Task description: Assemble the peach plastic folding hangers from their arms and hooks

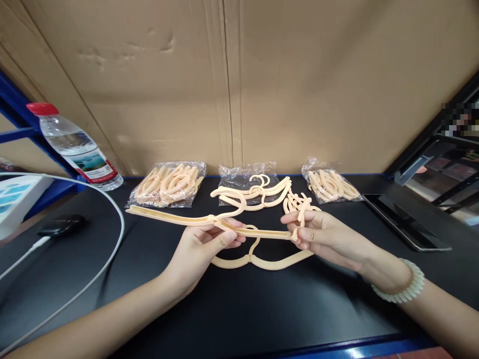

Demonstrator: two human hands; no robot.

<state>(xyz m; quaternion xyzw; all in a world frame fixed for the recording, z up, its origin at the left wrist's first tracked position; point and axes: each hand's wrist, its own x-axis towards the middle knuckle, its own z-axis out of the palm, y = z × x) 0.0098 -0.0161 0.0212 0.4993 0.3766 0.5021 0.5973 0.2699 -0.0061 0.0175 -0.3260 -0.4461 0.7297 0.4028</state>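
Note:
A beige folding clothes hanger is spread nearly straight above the table, its grooved side facing me and its hook leaning up and back. My left hand is closed around it near the central joint. At the hanger's right end, my right hand pinches a small curved beige piece against the tip; whether it is fully seated I cannot tell. Below and behind the hands lies another hanger, its wings partly hidden. Beyond it is a stack of hangers, with a heap of small curved pieces beside it.
Clear bags of beige hanger parts stand at back left and back right; a crumpled clear bag lies between. A water bottle, white cable and black adapter are left, a dark tablet right. Cardboard rises behind.

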